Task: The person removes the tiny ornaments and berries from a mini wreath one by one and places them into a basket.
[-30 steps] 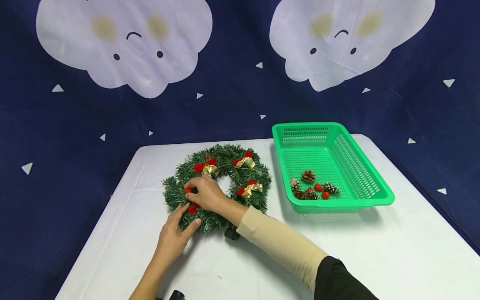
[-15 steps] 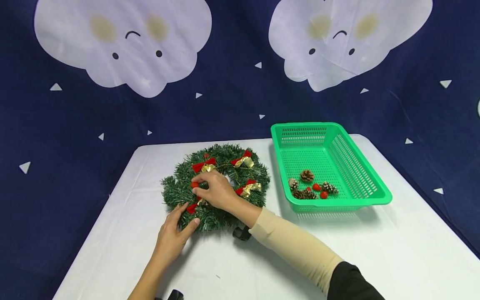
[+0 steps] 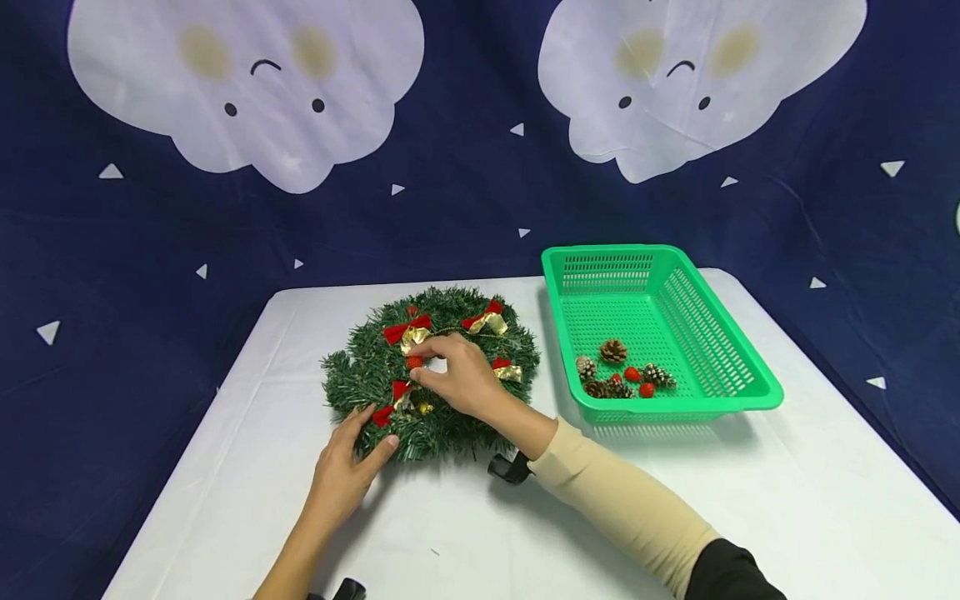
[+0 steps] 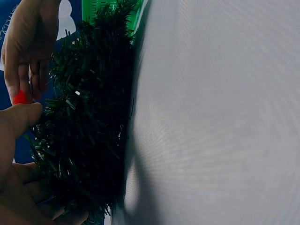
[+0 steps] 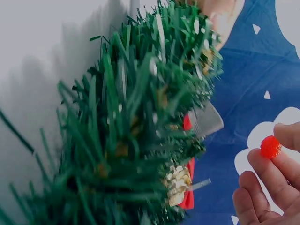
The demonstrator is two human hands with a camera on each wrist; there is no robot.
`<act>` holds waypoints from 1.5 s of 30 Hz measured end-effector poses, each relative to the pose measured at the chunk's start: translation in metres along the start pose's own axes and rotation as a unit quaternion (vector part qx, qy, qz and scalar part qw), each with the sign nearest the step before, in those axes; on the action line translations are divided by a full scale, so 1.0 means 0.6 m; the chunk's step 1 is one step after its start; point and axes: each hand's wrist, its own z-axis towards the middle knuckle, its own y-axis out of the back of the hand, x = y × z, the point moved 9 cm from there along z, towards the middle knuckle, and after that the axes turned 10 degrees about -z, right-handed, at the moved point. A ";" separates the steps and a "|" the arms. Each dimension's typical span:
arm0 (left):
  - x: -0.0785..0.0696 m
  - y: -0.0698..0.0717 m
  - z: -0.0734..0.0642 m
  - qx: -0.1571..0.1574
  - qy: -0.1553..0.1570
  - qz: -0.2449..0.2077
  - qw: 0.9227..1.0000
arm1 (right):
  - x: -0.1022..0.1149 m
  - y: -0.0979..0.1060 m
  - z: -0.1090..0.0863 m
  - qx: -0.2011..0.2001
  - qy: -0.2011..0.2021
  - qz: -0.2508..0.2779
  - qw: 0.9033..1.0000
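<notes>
A green tinsel wreath with red-and-gold bows lies on the white table. My left hand grips its near left edge, the thumb and fingers spread apart on the greenery. Between thumb and forefinger my right hand pinches a small red berry, held apart from the wreath in the right wrist view. That hand hovers over the wreath's centre and covers part of the hole and the right-hand bow. Another bow sits near the left fingertips, and one more is just beyond the berry.
A green plastic basket stands at the back right of the table. Inside lie several pinecones and red berries. A dark blue curtain with cloud prints hangs behind the table.
My right hand has moved rightward, from the wreath's left side to over its centre, still pinching the red berry. The left hand stays at the near left edge.
</notes>
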 end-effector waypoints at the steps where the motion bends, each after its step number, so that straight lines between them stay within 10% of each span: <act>1: 0.000 0.000 0.000 -0.001 -0.001 0.000 1.000 | -0.002 0.005 -0.002 -0.002 -0.002 0.001 1.000; 45: -0.002 0.000 -0.001 -0.003 -0.001 -0.001 1.000 | -0.152 0.176 -0.081 -0.068 -0.128 0.020 0.989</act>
